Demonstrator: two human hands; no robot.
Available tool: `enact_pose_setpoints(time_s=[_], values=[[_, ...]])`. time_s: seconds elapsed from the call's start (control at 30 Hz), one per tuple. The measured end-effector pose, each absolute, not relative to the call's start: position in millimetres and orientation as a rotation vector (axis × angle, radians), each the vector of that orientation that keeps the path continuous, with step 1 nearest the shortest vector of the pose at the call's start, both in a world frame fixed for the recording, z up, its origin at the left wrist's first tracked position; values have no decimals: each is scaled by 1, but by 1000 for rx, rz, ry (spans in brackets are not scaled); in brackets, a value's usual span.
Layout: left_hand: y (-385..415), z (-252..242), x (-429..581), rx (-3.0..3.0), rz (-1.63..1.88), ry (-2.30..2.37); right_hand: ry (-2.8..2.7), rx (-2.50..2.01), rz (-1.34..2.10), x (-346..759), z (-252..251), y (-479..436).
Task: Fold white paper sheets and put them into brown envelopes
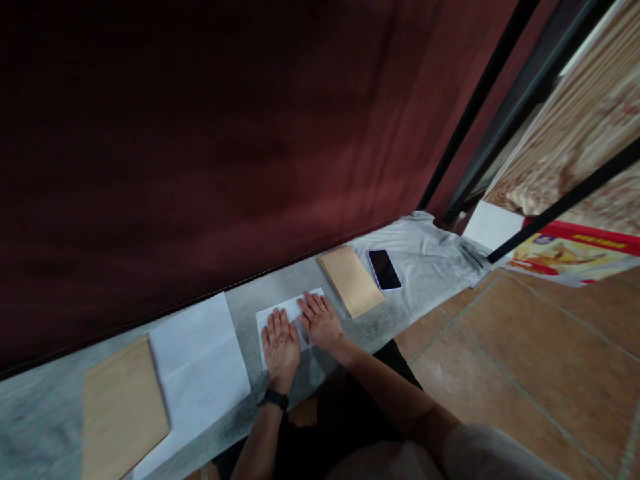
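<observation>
A small white sheet of paper (263, 321), perhaps folded, lies on the grey cloth under both hands. My left hand (282, 347), with a black band on its wrist, rests flat on the paper's left part. Beside it, my right hand (321, 322) lies flat on the right part, fingers stretched out. Neither hand grips anything. To the right sits a stack of brown envelopes (353, 280). Left of my hands, large white paper (200, 360) with a crease is spread out, partly under a brown envelope (120, 407).
A phone (384, 269) lies right of the brown stack. Grey cloth (425, 267) covers the narrow bench, with a dark red surface (250, 167) rising behind it. On the right stand black poles (565, 200) and a printed red and yellow box (575, 253) above the tiled floor (520, 347).
</observation>
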State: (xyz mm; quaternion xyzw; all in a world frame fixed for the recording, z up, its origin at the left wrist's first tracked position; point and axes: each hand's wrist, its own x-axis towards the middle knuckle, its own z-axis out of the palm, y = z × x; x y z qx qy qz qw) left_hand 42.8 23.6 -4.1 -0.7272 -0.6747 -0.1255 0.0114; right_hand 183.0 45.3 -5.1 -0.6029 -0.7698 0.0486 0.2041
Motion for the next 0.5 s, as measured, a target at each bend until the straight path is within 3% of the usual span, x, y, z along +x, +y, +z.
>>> enact_pose_setpoints(time_s=[0.37,0.5], values=[[24,-2,34,-2025,-542,-2283,-2055,-1810,74,202,-9,36],[34,7,60,-2303,-510,-2103,-2070,-1799,83,202,-8,35]])
